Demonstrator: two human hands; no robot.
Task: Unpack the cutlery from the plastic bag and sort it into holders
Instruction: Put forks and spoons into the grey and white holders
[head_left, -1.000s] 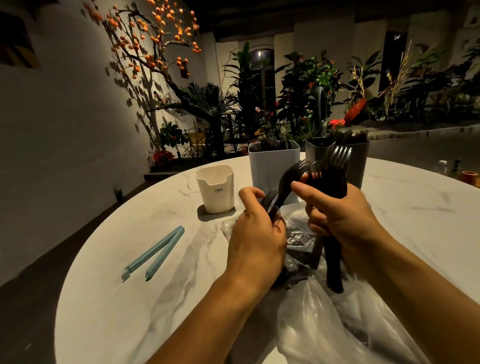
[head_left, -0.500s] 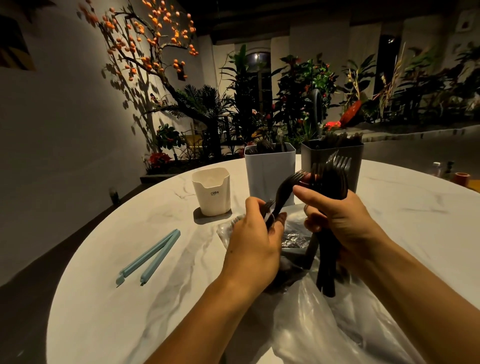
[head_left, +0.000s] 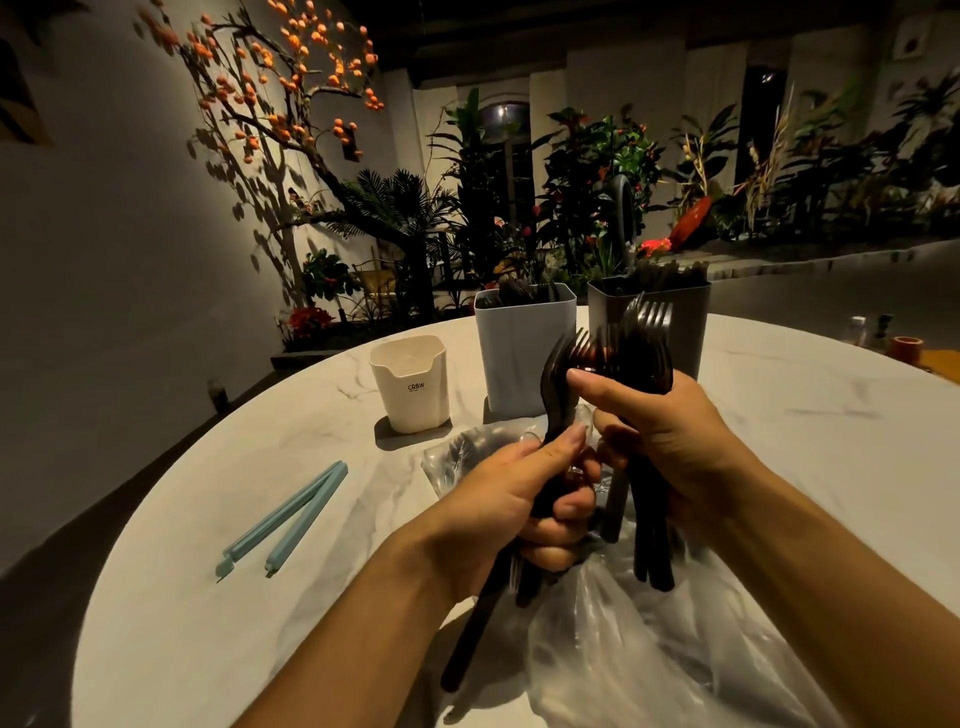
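Round white marble-patterned table (head_left: 810, 441), dim outdoor setting. Three holders stand in a row toward the far side. Cream holder (head_left: 410, 384), leftmost, notched rim, printed "CRBW"; its inside shows nothing from this angle. Light grey-blue holder (head_left: 524, 353), middle, square-sided, with dark cutlery ends showing above its rim; the type cannot be told. Dark grey holder (head_left: 675, 322), rightmost, also filled with dark cutlery whose tops rise above the rim; partly hidden behind the held forks. Clear plastic bag (head_left: 623, 649), crumpled, lying on the near part of the table under both hands, its mouth reaching toward the holders; its contents are blurred and cannot be told. Left hand (head_left: 524, 504), fingers curled round a small bunch of black plastic cutlery (head_left: 483, 613), handles trailing down toward the near table edge, thumb pressed up against a fork neck. Right hand (head_left: 665, 441), wrapped round a larger bundle of black forks (head_left: 644, 343), tines up in front of the dark grey holder, handles hanging down over the bag. The two hands are touching or nearly so, and the two bunches meet at the fork heads. Light blue bag clip (head_left: 283, 519), opened in a narrow V, lying on the table well left of the bag. Potted plants and a branch with orange fruit stand beyond the table.
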